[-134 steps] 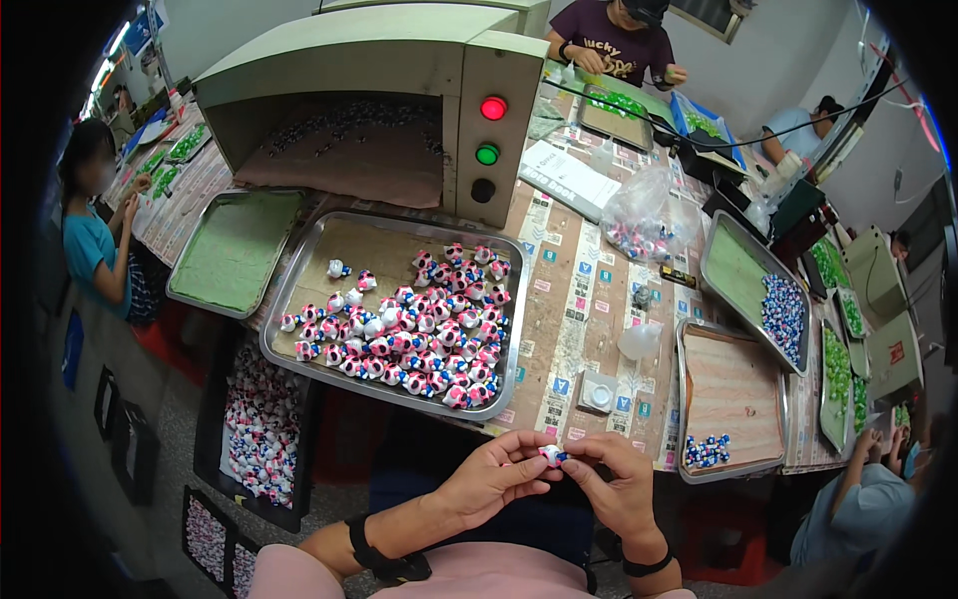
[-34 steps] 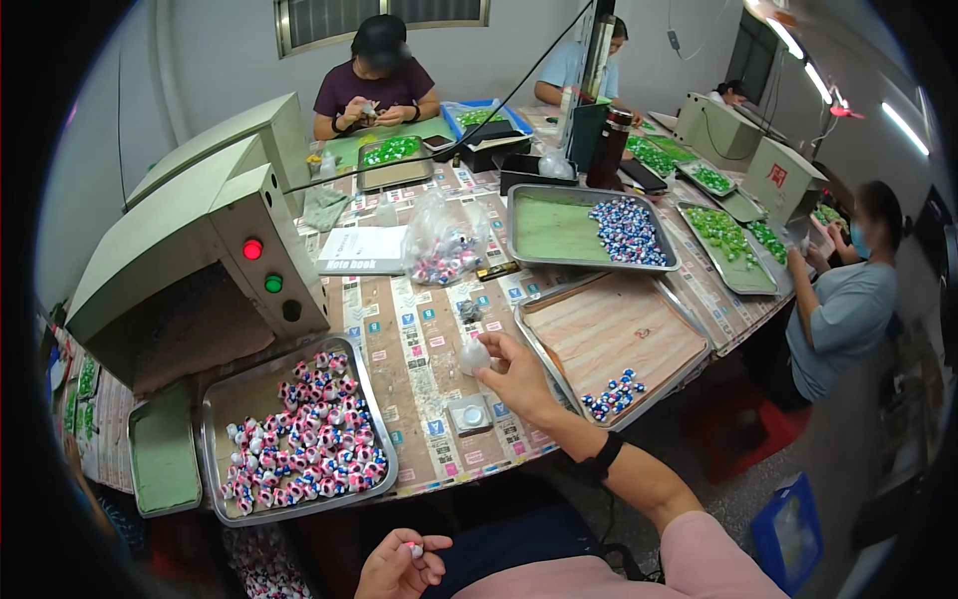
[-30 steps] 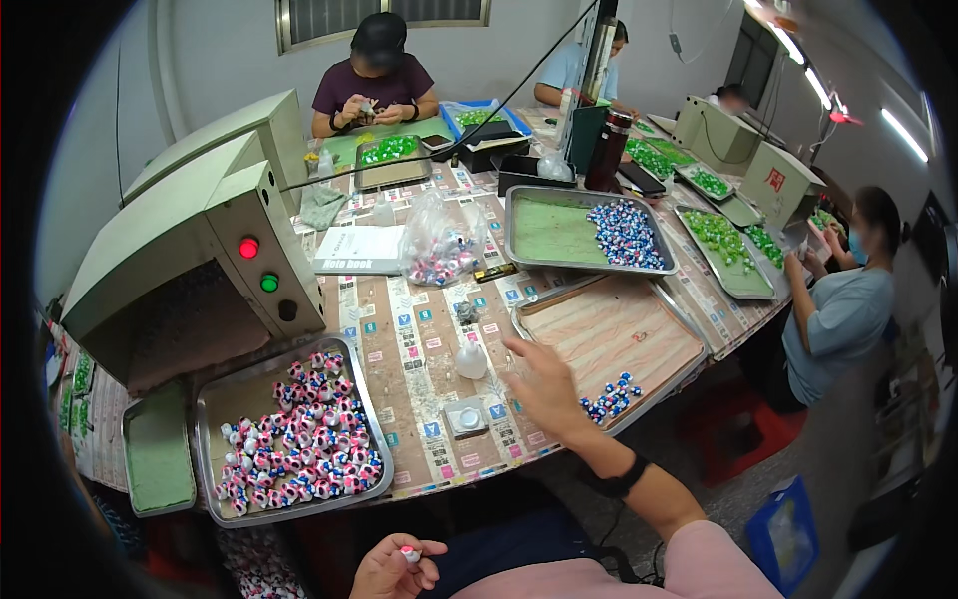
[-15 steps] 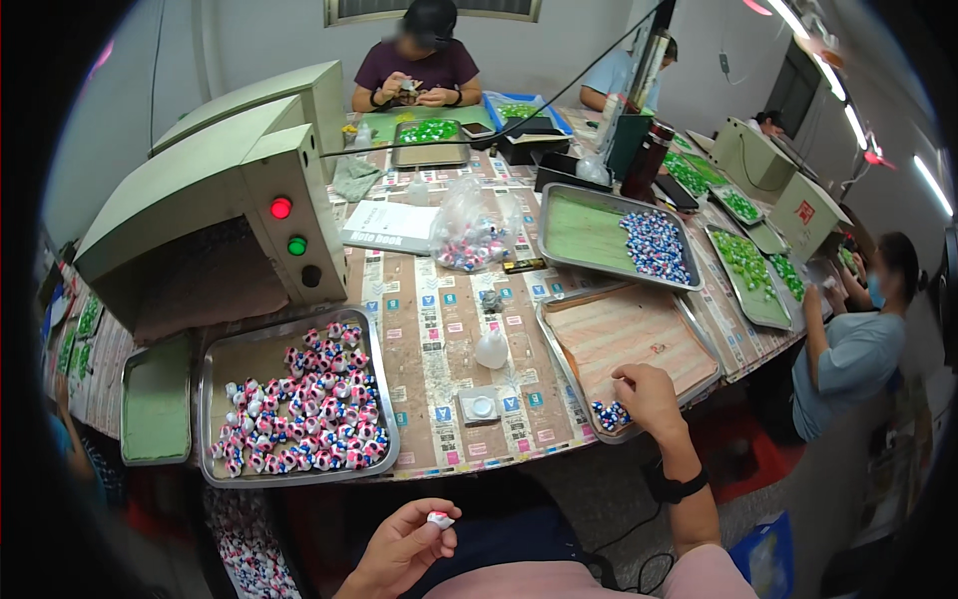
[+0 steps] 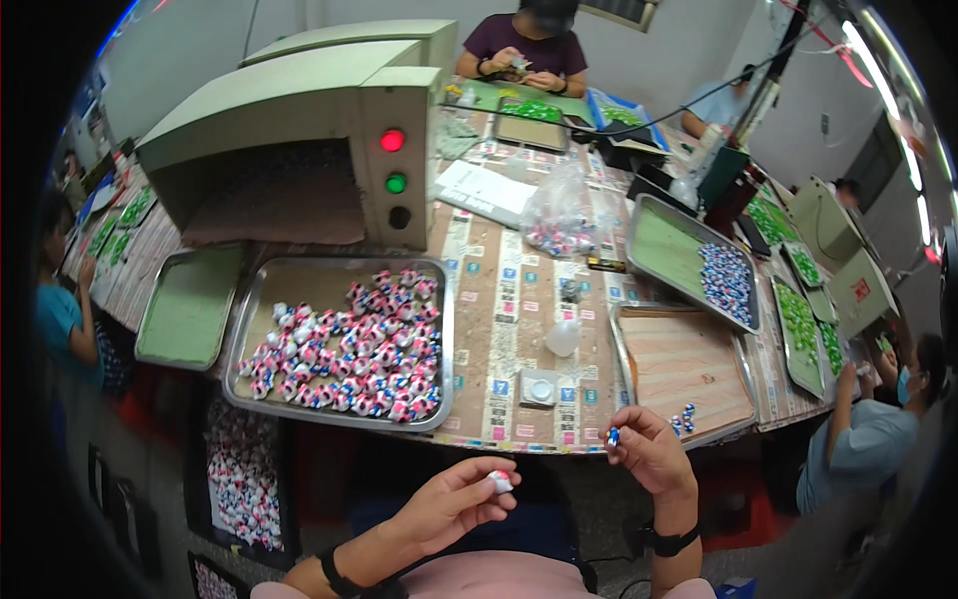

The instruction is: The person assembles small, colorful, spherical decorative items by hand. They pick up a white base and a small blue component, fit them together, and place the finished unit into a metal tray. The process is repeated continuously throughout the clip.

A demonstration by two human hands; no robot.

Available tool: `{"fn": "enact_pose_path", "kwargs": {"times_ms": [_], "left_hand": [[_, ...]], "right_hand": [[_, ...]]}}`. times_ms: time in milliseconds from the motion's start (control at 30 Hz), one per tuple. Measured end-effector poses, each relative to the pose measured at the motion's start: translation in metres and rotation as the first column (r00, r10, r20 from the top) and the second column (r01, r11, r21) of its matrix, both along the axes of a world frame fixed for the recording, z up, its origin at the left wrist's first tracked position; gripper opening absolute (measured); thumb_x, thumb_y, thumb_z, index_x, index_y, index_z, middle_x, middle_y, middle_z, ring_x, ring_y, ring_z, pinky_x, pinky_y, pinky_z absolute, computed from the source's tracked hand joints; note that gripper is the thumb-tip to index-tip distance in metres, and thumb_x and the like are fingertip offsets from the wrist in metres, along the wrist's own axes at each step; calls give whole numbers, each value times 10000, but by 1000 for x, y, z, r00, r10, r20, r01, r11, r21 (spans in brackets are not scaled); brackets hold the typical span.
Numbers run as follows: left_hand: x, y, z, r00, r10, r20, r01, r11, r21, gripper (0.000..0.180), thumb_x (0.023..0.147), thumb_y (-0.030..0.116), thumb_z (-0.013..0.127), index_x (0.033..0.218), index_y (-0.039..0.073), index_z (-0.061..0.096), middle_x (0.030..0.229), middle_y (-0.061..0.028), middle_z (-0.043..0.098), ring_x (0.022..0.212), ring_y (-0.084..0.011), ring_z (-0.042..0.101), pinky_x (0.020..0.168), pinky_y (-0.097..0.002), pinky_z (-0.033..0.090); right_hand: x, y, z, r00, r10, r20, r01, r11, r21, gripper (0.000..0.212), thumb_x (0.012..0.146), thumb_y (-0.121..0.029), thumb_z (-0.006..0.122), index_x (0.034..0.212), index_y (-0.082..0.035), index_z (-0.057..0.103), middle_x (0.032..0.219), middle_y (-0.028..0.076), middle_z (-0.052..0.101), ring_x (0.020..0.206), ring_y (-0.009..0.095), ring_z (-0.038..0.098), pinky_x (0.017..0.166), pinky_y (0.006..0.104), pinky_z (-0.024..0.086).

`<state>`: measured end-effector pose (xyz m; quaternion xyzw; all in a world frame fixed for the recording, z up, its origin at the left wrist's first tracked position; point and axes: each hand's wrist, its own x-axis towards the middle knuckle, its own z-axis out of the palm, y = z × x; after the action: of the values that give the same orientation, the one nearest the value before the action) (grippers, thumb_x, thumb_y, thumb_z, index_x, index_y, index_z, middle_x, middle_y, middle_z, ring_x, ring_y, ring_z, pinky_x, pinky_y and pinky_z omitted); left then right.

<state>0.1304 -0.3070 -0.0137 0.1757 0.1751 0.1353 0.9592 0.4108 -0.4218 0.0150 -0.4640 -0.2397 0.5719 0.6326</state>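
My left hand [image 5: 464, 502] pinches a small white-and-pink figure piece [image 5: 500, 482] in front of the table's near edge. Between the thumb and fingers of my right hand [image 5: 654, 454] is a small blue-and-white piece [image 5: 613, 436], raised a little to the right of the left hand. Several more blue pieces [image 5: 685, 419] lie at the near end of a paper-lined tray [image 5: 689, 359], just behind the right hand. To the left, a large metal tray [image 5: 446, 349] holds a heap of pink, white and blue figures [image 5: 349, 349].
A beige machine [image 5: 299, 130] with red and green lights stands behind the large tray. A white squeeze bottle [image 5: 562, 338] and small white dish [image 5: 539, 387] sit mid-table. A tray of blue pieces [image 5: 726, 280] lies at right; a crate of figures [image 5: 239, 479] is below. Other people work around.
My right hand has lifted from the paper-lined tray with a blue-and-white piece and come toward the left hand. The left hand has risen slightly. The view has turned left.
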Motion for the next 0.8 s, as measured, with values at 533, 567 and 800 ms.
{"fn": "enact_pose_path", "kwargs": {"times_ms": [533,567,800], "left_hand": [[-5,12,-11,996,9,88,-2,996,-89,356,986,88,495,1331,9,455,1249,-142,553,1071,-206,614,899,-292,542],[-6,13,-12,995,4,104,6,995,-96,355,983,82,499,1328,8,458,1246,-139,553,1077,-206,613,903,-294,541],[-8,13,-15,995,57,83,-46,992,-120,350,957,53,542,1300,21,485,1140,-96,586,948,-160,626,831,-279,537]], "right_hand": [[-32,24,-10,999,46,-19,-48,994,-102,211,872,-76,683,1055,16,629,924,75,661,810,152,653,698,264,547],[-31,27,-9,999,41,-14,-42,994,-106,210,872,-71,683,1054,18,629,927,78,662,818,153,656,702,264,549],[-34,47,3,967,-4,255,53,981,-188,237,872,0,650,1103,44,620,945,101,662,854,152,665,751,262,553]]}}
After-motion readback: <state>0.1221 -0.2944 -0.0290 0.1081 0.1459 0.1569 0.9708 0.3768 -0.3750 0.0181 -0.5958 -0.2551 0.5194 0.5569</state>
